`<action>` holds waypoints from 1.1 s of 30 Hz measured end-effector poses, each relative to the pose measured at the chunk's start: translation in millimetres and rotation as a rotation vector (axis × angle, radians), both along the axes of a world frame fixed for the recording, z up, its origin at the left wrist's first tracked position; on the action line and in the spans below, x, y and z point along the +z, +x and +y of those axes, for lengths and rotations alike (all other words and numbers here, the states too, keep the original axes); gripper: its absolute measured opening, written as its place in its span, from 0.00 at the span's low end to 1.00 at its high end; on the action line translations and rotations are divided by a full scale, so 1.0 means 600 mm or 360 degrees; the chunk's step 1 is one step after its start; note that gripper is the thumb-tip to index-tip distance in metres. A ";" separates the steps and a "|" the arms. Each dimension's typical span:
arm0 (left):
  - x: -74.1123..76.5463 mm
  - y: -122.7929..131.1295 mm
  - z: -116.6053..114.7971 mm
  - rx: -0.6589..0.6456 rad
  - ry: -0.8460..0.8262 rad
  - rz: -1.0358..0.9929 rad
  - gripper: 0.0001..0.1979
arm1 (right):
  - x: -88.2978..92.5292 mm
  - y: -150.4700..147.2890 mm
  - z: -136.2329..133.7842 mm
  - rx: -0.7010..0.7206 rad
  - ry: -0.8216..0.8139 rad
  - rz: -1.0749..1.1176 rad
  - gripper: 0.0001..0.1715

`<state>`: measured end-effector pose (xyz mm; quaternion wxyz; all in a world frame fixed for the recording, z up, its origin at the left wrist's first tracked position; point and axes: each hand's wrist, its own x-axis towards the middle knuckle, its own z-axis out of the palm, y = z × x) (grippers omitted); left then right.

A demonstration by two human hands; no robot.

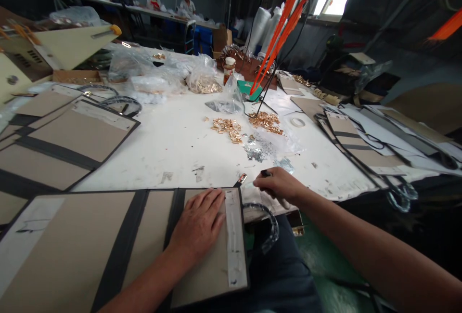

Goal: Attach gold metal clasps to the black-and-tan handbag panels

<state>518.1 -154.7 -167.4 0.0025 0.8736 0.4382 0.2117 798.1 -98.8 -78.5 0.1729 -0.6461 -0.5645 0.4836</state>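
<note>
Beige panel (90,226): hold flat, keep the corner free

Lies at the tabletop's (173,144) near edge, right end over the lap. Left hand (198,221) flat on it, fingers slightly spread, grasping nothing. Right hand (277,183) fingers curled round a small dark object (266,173), just beside the metal fitting (243,177) at the corner. Likely best: press near the white strip (234,236), keep looped handle (275,228) clear.
</note>
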 end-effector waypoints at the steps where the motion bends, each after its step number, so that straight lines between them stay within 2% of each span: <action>1: 0.000 0.000 0.000 0.0002 -0.0005 -0.0003 0.25 | -0.005 -0.020 -0.008 -0.0006 -0.0024 0.0087 0.15; 4: 0.002 0.000 -0.001 0.0007 -0.0014 0.0008 0.25 | -0.021 -0.069 -0.021 0.0044 0.0051 0.0101 0.15; 7: 0.004 0.001 -0.002 0.0002 -0.0027 0.0006 0.25 | -0.027 -0.087 -0.019 0.0016 0.0066 0.0055 0.14; 11: 0.005 0.002 -0.002 0.0013 -0.0038 -0.0013 0.25 | -0.028 -0.088 -0.012 0.0043 0.0024 0.0003 0.14; 16: 0.004 0.001 -0.003 0.0014 -0.0066 0.0001 0.24 | -0.033 -0.095 -0.013 0.0093 0.0113 -0.0165 0.13; 21: 0.003 0.001 -0.003 0.0009 -0.0063 -0.0016 0.24 | -0.027 -0.104 -0.015 0.0150 0.0129 -0.0323 0.12; 33: 0.003 0.001 -0.001 -0.0001 -0.0057 -0.0035 0.24 | -0.029 -0.102 -0.013 0.0189 0.0145 -0.0369 0.11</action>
